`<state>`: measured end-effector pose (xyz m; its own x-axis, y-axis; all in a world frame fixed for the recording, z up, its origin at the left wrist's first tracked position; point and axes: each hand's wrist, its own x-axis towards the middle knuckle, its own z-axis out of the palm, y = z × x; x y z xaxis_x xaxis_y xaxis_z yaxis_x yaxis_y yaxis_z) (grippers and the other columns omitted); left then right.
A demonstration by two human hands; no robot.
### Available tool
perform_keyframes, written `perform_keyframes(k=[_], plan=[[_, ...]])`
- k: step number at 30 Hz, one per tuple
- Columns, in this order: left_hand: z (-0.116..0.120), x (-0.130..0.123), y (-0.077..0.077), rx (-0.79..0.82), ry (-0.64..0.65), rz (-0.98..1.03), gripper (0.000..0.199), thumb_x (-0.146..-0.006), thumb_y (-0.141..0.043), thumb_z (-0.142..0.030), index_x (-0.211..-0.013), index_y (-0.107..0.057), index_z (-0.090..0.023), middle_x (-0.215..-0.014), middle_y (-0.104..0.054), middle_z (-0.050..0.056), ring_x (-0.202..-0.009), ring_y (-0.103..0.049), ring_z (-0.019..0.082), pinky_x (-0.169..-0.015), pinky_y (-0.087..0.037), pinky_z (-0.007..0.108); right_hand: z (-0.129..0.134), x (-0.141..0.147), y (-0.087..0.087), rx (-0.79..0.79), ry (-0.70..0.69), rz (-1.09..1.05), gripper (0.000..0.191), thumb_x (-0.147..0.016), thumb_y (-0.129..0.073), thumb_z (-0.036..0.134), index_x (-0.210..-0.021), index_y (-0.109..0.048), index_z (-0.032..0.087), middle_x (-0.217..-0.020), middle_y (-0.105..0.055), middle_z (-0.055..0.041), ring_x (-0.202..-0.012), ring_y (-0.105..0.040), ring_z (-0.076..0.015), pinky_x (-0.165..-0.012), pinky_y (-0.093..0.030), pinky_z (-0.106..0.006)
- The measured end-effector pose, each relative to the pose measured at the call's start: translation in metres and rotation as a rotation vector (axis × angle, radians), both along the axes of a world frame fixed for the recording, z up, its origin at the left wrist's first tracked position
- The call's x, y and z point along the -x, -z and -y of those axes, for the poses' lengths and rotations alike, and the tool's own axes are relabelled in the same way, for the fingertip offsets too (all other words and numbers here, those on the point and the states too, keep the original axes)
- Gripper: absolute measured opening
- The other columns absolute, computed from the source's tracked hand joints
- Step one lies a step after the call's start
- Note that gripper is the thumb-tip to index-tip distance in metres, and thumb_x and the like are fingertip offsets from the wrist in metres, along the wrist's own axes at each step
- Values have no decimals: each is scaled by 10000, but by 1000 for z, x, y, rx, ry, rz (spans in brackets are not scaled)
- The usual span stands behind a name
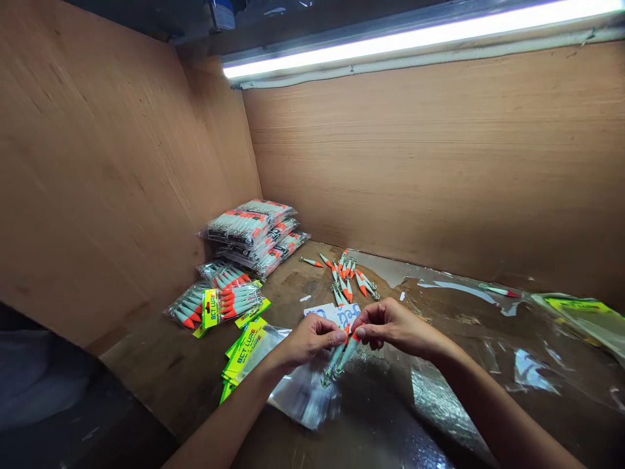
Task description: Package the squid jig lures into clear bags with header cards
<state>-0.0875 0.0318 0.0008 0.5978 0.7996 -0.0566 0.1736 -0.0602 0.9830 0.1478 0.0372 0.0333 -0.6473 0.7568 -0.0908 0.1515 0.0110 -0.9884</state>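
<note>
Our left hand [312, 339] and right hand [388, 327] pinch slim, pale-green, orange-ended lures [350, 350] over the brown surface [385, 423]. Their metal hooks [326, 379] dangle close together; if we let them swing, they could tangle or snag the clear plastic bag [303, 400] beneath.

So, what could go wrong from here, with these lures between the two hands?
The held lures have hooks at their lower ends, close above the clear bags, so they might snag the plastic.
The left hand and right hand are at the orange ends, so a lure could slip.
The loose lures lie jumbled; their hooks might tangle.
</note>
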Motion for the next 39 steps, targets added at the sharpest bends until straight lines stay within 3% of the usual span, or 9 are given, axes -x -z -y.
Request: perform_keyframes(k=[5,16,22,27,29,31,34,36,39], plan=[[4,-1,1,86,41,75,482,-805,-665,-557,-603,-531,-140,-592,-327,-49,-561,-243,79,-526,-185,239,-6,-2,11,102,-51,-50,325,-823,-727,437,-860,-692,116,-671,-604,5,-555,-528,-87,-536,-397,-217],[7,-3,0,222,34,125,429,-781,-709,-530,-672,-648,-120,-586,-442,-38,-537,-328,72,-521,-248,211,-10,-6,18,146,-72,-64,306,-811,-749,400,-898,-721,108,-710,-634,-7,-579,-547,-89,-571,-422,-226],[8,-4,2,200,7,109,421,-782,-720,-515,-676,-652,-114,-584,-464,-33,-524,-344,69,-503,-236,210,-7,-8,10,109,-102,-47,289,-802,-761,383,-894,-731,110,-705,-640,-7,-564,-538,-82,-546,-406,-216],[7,-4,7,259,22,172,417,-819,-696,-506,-738,-679,-97,-653,-537,3,-577,-436,78,-563,-332,199,-7,-12,6,132,-110,-93,257,-831,-744,357,-886,-712,109,-713,-667,-21,-573,-582,-84,-561,-449,-206],[7,-6,7,281,14,244,390,-836,-686,-497,-837,-695,-107,-715,-580,17,-598,-478,80,-571,-364,191,-10,-12,11,187,-77,-161,252,-840,-740,353,-861,-699,105,-698,-669,-23,-565,-593,-80,-557,-469,-195],[8,-8,6,277,-24,336,400,-849,-675,-491,-1062,-680,-153,-881,-646,49,-676,-568,105,-608,-422,200,-14,-11,18,292,-10,-271,242,-840,-744,344,-840,-684,110,-692,-668,-19,-561,-604,-72,-544,-482,-171],[8,-11,4,183,-72,443,566,-796,-761,-413,-1299,-575,-233,-1170,-648,98,-945,-649,195,-775,-502,269,-18,-5,25,487,130,-436,209,-829,-761,314,-880,-678,129,-720,-677,-9,-582,-624,-57,-562,-512,-137],[7,-12,4,120,-117,464,570,-761,-802,-371,-1272,-607,-209,-1193,-654,113,-1058,-632,231,-882,-500,314,-16,1,27,598,240,-509,215,-811,-779,291,-939,-680,149,-764,-696,-7,-625,-649,-58,-618,-543,-132],[5,-14,9,132,-268,461,431,-780,-775,-423,-1112,-690,-161,-1031,-701,96,-905,-665,190,-853,-531,331,-7,16,29,629,328,-524,248,-800,-784,309,-976,-685,166,-815,-709,-21,-664,-663,-78,-646,-557,-155]])
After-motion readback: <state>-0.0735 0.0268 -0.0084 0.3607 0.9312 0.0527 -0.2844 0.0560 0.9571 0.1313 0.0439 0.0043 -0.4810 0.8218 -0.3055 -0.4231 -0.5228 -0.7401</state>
